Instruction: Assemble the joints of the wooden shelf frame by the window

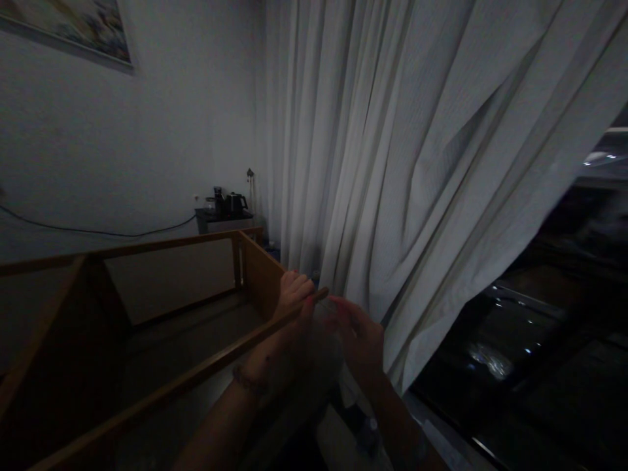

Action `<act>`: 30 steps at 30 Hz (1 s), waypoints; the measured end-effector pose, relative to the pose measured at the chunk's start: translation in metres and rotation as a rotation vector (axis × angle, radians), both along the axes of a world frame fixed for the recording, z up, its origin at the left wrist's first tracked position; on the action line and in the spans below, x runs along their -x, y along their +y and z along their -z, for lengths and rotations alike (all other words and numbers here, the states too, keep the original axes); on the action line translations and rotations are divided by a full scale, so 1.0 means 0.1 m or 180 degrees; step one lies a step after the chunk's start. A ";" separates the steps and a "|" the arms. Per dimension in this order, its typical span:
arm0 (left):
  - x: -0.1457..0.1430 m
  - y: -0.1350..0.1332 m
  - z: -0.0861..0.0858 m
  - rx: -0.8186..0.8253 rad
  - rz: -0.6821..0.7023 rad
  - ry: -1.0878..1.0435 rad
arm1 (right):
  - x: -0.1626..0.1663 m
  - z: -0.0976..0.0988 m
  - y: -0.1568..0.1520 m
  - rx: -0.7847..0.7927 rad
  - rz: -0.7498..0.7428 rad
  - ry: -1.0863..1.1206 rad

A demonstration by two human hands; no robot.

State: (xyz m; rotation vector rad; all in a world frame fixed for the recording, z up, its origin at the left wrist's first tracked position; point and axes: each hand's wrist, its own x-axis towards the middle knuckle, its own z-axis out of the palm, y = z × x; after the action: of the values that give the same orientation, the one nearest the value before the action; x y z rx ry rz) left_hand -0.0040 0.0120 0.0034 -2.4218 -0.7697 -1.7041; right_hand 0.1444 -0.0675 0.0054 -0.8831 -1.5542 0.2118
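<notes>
A wooden furniture frame [216, 361] stretches from the lower left to the middle of the dim head view, with a front rail and side panels showing. My left hand [293, 292] is closed around the far end of that rail, the fingers curled over it and a bracelet on the wrist. Just right of the rail's tip is my right hand [362, 337], its fingers pinched together close to the wood. Whatever sits between those fingertips is too small and dark to make out.
Long pale curtains [392, 163] hang right behind my hands. At the back corner a dark cabinet [223, 222] carries a black kettle [237, 204]. A cable [108, 233] runs along the wall. Dark glass [530, 320] shows at right.
</notes>
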 end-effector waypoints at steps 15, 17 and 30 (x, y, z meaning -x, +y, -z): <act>0.01 0.02 0.01 0.0032 0.0022 0.0034 | -0.15 0.12 0.11 -0.0725 0.0459 -0.0706; 0.01 0.03 0.02 0.0012 -0.0011 0.0020 | -0.21 0.09 0.14 -0.1116 0.0733 -0.1110; 0.02 0.04 0.04 -0.0019 -0.0033 0.0030 | 0.11 0.07 0.01 0.0967 -0.0052 0.0326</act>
State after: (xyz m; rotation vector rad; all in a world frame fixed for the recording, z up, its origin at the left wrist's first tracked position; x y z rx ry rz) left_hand -0.0059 0.0160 -0.0005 -2.4158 -0.7734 -1.6876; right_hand 0.1333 -0.0662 -0.0019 -1.0787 -1.4556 0.5074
